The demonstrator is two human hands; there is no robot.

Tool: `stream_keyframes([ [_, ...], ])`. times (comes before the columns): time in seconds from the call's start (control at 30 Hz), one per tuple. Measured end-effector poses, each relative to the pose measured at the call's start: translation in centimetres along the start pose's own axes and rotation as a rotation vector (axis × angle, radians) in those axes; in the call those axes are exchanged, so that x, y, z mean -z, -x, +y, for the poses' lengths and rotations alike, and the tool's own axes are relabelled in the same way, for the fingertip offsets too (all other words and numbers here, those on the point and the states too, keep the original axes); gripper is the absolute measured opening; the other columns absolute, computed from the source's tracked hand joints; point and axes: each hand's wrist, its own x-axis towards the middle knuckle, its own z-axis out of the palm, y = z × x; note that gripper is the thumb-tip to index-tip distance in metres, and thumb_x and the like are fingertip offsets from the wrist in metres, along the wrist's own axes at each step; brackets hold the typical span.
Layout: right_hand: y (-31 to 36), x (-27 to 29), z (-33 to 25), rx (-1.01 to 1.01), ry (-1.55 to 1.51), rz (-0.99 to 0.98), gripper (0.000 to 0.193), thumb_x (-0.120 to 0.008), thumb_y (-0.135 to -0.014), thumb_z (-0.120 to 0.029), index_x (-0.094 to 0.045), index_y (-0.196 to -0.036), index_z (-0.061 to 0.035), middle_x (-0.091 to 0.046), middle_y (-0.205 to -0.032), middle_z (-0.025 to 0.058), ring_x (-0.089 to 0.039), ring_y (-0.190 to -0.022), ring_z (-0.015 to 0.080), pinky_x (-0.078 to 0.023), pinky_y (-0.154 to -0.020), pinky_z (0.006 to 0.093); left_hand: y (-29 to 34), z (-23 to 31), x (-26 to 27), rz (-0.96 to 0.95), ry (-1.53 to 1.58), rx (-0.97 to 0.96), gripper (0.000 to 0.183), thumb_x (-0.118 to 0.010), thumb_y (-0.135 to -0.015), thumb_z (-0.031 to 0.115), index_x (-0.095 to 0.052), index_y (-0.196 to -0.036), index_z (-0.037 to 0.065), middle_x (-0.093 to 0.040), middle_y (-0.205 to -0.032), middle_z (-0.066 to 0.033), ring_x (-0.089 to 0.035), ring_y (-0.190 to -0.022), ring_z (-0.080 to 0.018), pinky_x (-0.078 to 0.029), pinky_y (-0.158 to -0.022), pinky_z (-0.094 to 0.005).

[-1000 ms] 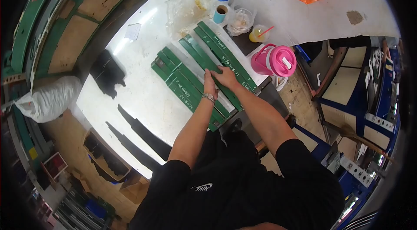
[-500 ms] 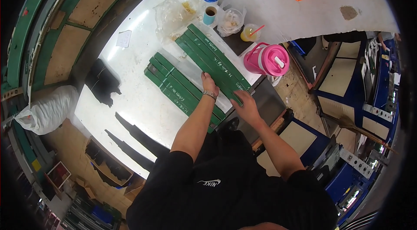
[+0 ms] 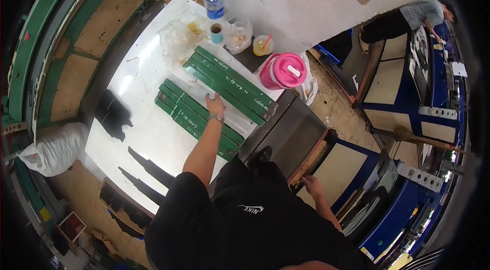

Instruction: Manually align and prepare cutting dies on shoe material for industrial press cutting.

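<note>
Two groups of long green bars with white handwriting lie slantwise on the white tabletop. My left hand [image 3: 215, 105] is over the gap between them, its fingers apart, beside the long edge of the far green bars [image 3: 229, 84]. Whether its fingertips touch that edge I cannot tell. Below my left wrist lie the near green bars [image 3: 190, 120]. A pale strip [image 3: 238, 121] shows in the gap. My right hand [image 3: 312, 187] hangs low at my right side, near a wooden edge, with fingers loosely bent and nothing visible in them.
A pink jug [image 3: 284, 71], a drink cup [image 3: 263, 45], a blue cup [image 3: 216, 33], a water bottle [image 3: 214, 2] and plastic bags stand beyond the bars. Black cloth [image 3: 113, 114] lies on the table [image 3: 148, 78]. Another person [image 3: 421, 17] is at the far right.
My right hand has left the end of the far green bars and dropped to my right side. My left hand stays between the two groups. The view has shifted, showing another person more fully.
</note>
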Motion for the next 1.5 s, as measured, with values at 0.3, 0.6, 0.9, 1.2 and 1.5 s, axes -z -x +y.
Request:
stream_keyframes([
  [0.3,9.6,-4.9,6.9,-0.291,-0.210,0.070,0.031,-0.069,-0.088,-0.020,-0.072,-0.112,-0.0014,-0.075,-0.094,0.0155,-0.073,-0.085,0.0273,-0.056,-0.076,0.0399,2.9,7.8,-3.7,-0.510,-0.415,-0.838,0.022,-0.066,-0.096,0.018,-0.067,-0.112,0.004,-0.072,-0.078,-0.0092,-0.070,-0.070,-0.0153,-0.054,-0.066,-0.0310],
  [0.6,9.4,-13.6,11.2,-0.108,-0.396,0.219,0.046,-0.072,-0.085,-0.016,-0.062,-0.128,-0.0022,-0.072,-0.104,0.0179,-0.070,-0.101,0.0246,-0.054,-0.085,0.0358,2.3,12.7,-16.1,-0.491,-0.620,-1.092,0.055,-0.083,-0.077,0.028,-0.063,-0.123,0.004,-0.071,-0.103,-0.0170,-0.068,-0.096,-0.0299,-0.054,-0.083,-0.0406],
  [0.9,16.4,-17.7,6.9,-0.518,-0.476,0.180,0.043,-0.073,-0.084,-0.040,-0.071,-0.114,-0.0103,-0.074,-0.106,0.0117,-0.070,-0.105,0.0275,-0.054,-0.091,0.0386,-3.8,14.8,-20.5,-0.319,-1.286,-1.204,0.094,-0.082,-0.070,0.059,-0.042,-0.141,0.012,-0.053,-0.137,-0.0211,-0.057,-0.123,-0.0409,-0.052,-0.096,-0.0528],
  [1.2,12.7,-36.1,17.3,-0.412,-0.566,0.348,0.045,-0.074,-0.081,-0.045,-0.073,-0.113,-0.0130,-0.074,-0.100,0.0107,-0.071,-0.095,0.0237,-0.054,-0.082,0.0371,0.6,14.9,-26.6,-0.322,-1.275,-0.978,0.094,-0.090,-0.063,0.042,-0.043,-0.139,0.012,-0.052,-0.139,-0.0205,-0.057,-0.123,-0.0400,-0.050,-0.100,-0.0526],
  [1.5,12.5,-22.8,9.5,-0.477,-0.570,0.189,0.043,-0.070,-0.083,-0.038,-0.070,-0.115,-0.0082,-0.070,-0.108,0.0191,-0.067,-0.098,0.0348,-0.052,-0.086,0.0416,8.3,23.4,-22.8,-0.397,-1.244,-1.193,0.094,-0.090,-0.058,0.033,-0.047,-0.138,0.008,-0.058,-0.126,-0.0213,-0.059,-0.116,-0.0387,-0.053,-0.096,-0.0467],
])
